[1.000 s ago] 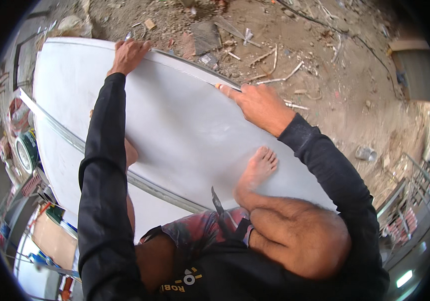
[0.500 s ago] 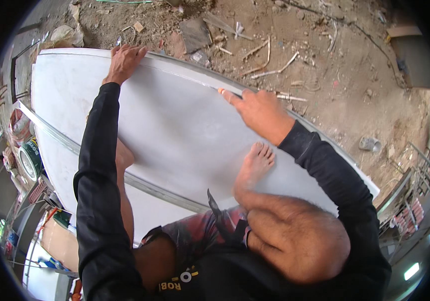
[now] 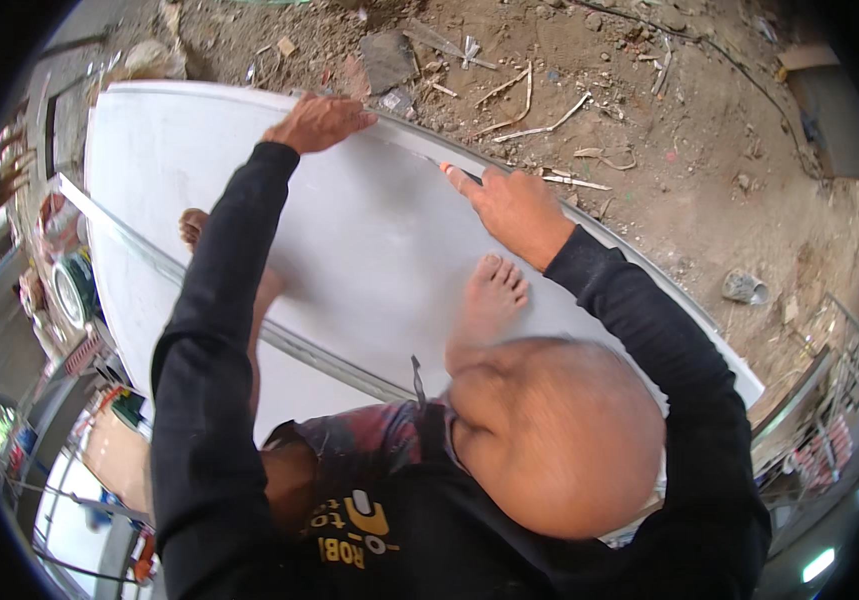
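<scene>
A large white board (image 3: pixel 389 240) lies flat beneath me, and my bare right foot (image 3: pixel 494 290) rests on it. At its far edge my left hand (image 3: pixel 319 123) lies on the surface with fingers stretched out, gripping nothing. Farther right along that edge, my right hand (image 3: pixel 519 210) is wrapped round a utility knife (image 3: pixel 446 169). Its orange front end and thin blade point left toward the left hand. The handle is mostly hidden in my fist. A faint line runs on the board close to the far edge, by the blade.
A metal strip (image 3: pixel 334 372) crosses the board nearer my body. Dirt ground (image 3: pixel 669 190) beyond the far edge holds sticks, scraps and a clear plastic cup (image 3: pixel 745 287). A green-and-white bucket (image 3: pixel 71 290) stands at the left, and a metal frame (image 3: pixel 829 430) at the right.
My left hand has slid right along the far edge, closer to the knife. The right hand stays near its place, still round the knife. My bent right knee has shifted left.
</scene>
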`<state>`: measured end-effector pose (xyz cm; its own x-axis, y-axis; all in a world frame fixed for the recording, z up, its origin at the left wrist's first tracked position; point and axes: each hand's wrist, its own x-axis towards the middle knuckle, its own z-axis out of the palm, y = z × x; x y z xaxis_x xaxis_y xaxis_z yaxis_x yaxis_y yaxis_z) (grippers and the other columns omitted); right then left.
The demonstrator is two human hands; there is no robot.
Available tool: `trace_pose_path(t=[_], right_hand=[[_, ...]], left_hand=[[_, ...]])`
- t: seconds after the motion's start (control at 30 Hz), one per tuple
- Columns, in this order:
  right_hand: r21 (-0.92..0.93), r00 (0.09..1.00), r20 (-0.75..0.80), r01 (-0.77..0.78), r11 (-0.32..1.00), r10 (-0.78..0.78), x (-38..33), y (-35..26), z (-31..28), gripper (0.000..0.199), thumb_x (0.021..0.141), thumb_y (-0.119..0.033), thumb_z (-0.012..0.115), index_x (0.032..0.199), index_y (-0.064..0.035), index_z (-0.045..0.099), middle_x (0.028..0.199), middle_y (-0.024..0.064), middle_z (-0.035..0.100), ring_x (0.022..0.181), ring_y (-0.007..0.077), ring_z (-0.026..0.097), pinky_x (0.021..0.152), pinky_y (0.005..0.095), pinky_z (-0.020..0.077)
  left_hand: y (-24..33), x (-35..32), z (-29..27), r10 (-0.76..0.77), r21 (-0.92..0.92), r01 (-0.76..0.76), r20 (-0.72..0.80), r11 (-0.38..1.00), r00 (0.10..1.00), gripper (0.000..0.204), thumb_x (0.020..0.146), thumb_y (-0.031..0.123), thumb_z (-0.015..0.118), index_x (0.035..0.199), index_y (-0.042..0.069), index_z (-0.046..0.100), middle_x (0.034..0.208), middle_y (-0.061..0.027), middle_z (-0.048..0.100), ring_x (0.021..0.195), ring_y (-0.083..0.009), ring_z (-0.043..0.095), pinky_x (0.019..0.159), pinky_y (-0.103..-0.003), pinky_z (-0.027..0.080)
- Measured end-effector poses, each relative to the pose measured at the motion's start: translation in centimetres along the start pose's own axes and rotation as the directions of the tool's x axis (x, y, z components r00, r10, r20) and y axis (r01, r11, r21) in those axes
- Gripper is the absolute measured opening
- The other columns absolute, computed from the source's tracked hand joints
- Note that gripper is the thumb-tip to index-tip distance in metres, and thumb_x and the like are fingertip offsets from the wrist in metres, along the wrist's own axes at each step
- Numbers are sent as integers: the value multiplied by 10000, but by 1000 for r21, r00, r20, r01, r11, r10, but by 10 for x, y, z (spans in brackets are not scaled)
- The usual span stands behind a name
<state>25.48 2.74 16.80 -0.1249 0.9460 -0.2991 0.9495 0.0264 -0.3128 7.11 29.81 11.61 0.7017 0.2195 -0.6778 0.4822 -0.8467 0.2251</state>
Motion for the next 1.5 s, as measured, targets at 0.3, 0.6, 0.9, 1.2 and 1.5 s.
trace_pose_path(t=[0.3, 0.6, 0.9, 1.2, 1.5], right_hand=[[73, 996, 66, 62, 995, -67, 14, 21, -7, 476, 927, -104, 532, 1400, -158, 533, 769, 130, 644, 660, 311, 676, 555, 425, 560], [-47, 991, 128, 46, 998, -40, 27, -5, -30, 401, 945, -126, 500, 1338, -131, 579, 704, 158, 650, 639, 332, 671, 557, 448, 544], [99, 996, 92, -16, 995, 7, 1, 8, -6, 486, 925, -102, 507, 1400, -193, 543, 672, 148, 628, 632, 322, 669, 556, 442, 544], [45, 970, 222, -113, 993, 100, -89, 33, -38, 681, 870, -73, 557, 1504, -257, 392, 794, 141, 601, 602, 347, 623, 559, 458, 534], [160, 995, 45, -95, 983, 89, -74, 39, -46, 664, 861, -87, 576, 1478, -285, 433, 809, 134, 612, 595, 330, 640, 544, 421, 543]], left_hand=[[-2, -3, 1, 206, 128, -205, 1, 970, 978, 509, 999, 493, 478, 1296, 91, 572, 1227, -156, 624, 1172, -340, 581, 996, -505, 404], [31, 36, 57, 22, -111, -70, -388, 991, 922, 556, 1008, 487, 446, 770, 50, 693, 759, -182, 692, 761, -357, 678, 702, -466, 526], [38, 32, 47, -82, -126, 36, -385, 991, 919, 528, 979, 488, 477, 756, 74, 718, 762, -190, 691, 754, -375, 672, 704, -482, 524], [37, 35, 54, -77, -93, 44, -394, 995, 916, 537, 997, 448, 448, 695, 60, 666, 729, -194, 670, 749, -398, 642, 698, -503, 491], [33, 42, 47, -132, -172, 90, -250, 981, 959, 528, 937, 488, 537, 708, 33, 679, 723, -218, 660, 755, -415, 643, 704, -507, 490]])
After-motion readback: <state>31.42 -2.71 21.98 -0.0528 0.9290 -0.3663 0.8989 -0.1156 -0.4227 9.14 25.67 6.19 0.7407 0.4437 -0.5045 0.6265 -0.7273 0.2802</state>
